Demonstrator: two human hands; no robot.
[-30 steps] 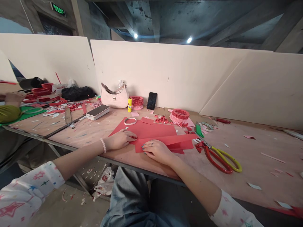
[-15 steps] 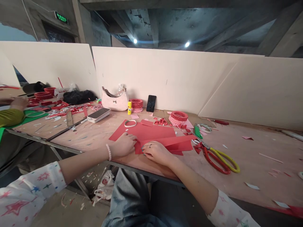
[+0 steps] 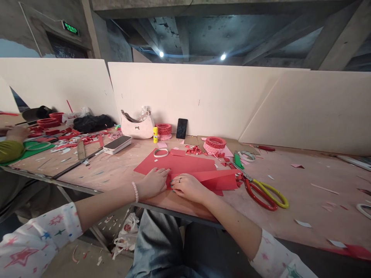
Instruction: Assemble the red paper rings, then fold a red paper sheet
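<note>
Sheets of red paper (image 3: 185,166) lie on the plywood tabletop (image 3: 95,170), with a folded red flap (image 3: 216,180) reaching right. My left hand (image 3: 153,183) presses the near edge of the paper, its fingertips at the fold. My right hand (image 3: 188,188) lies on the flap, close beside the left, with a ring on one finger. Both hands seem to pinch the paper between them. Right of the paper rest scissors with red and yellow handles (image 3: 262,195), their blades partly hidden by red scraps. A white paper ring (image 3: 160,152) lies on the far part of the sheet.
Along the white back panels stand a pale handbag (image 3: 136,127), a glue stick (image 3: 155,135), a phone (image 3: 181,128) and stacks of red paper rings (image 3: 215,143). A co-worker's hand (image 3: 17,133) works among red scraps at the left table.
My hands have drawn closer together on the red paper, and the flap lies more tightly folded. The view has tilted a little, shifting the table lower in the picture.
</note>
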